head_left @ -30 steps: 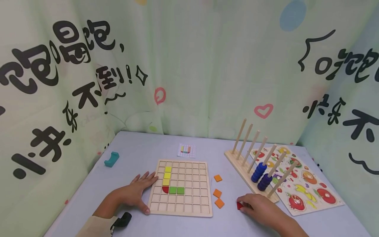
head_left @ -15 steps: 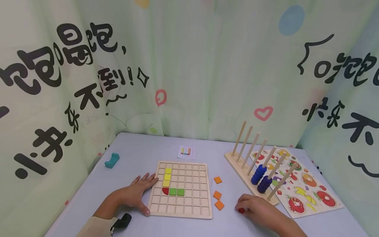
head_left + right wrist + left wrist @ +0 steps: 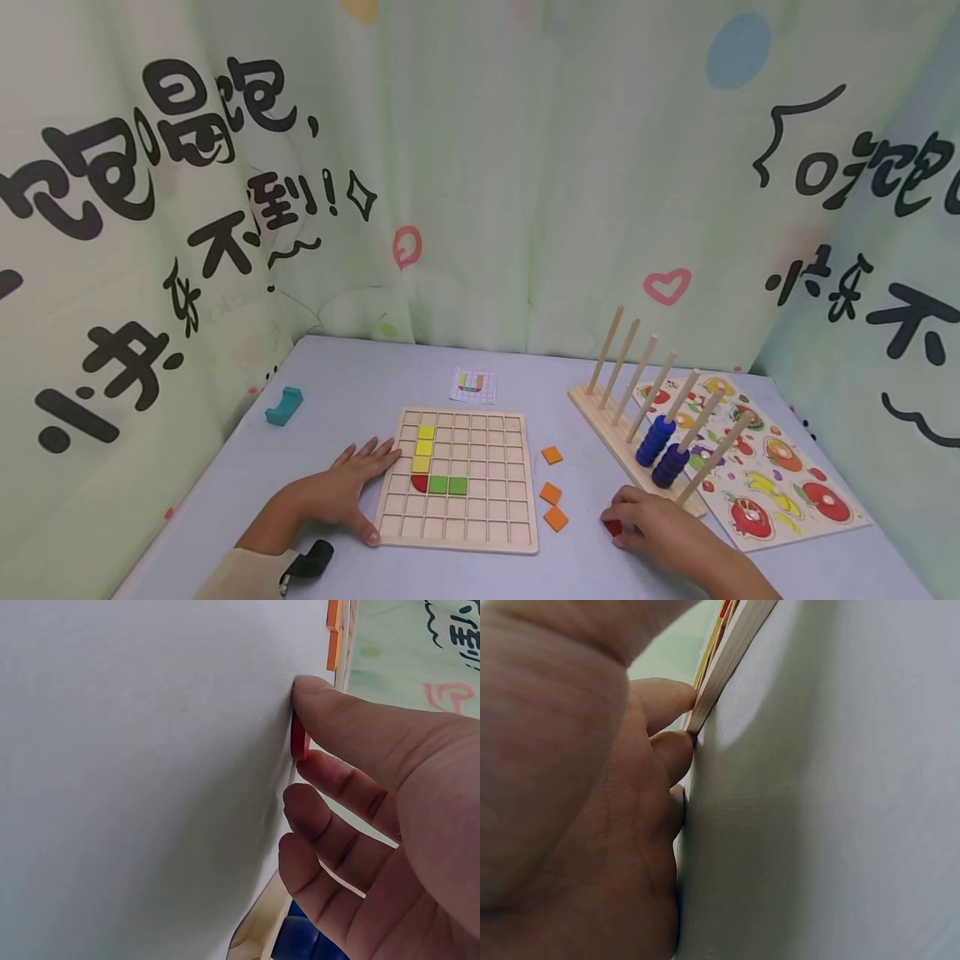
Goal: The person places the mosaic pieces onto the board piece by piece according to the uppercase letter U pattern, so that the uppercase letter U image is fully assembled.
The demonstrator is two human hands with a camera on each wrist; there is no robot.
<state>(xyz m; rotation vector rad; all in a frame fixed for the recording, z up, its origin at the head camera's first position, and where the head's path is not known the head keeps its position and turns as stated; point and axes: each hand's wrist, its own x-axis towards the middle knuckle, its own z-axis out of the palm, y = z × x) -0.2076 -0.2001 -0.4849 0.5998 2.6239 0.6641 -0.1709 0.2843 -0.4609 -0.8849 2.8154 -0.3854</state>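
Observation:
My left hand [image 3: 347,485] rests at the left edge of a wooden grid board [image 3: 491,546], its fingers spread and thumb near the bottom corner. The left wrist view shows fingertips [image 3: 676,705] against the board's side. In the grid lie a column of yellow tiles [image 3: 423,447], a red rounded tile [image 3: 420,483] and two green tiles [image 3: 457,486]. To the right, on the table, my right hand [image 3: 663,527] pinches a red tile [image 3: 299,737] between thumb and index finger. It stands on edge by the table surface, partly hidden; the other fingers curl loosely.
Three orange tiles [image 3: 551,493] lie between board and right hand. Behind that hand stands a peg rack [image 3: 622,442] with blue rings [image 3: 656,437], beside a fruit puzzle board [image 3: 813,529]. A pattern card [image 3: 483,396] and a teal curved block [image 3: 284,406] lie farther back.
The red tile has turned within my right fingers, which have shifted slightly. My left hand has stayed against the board. The head view has tilted a little.

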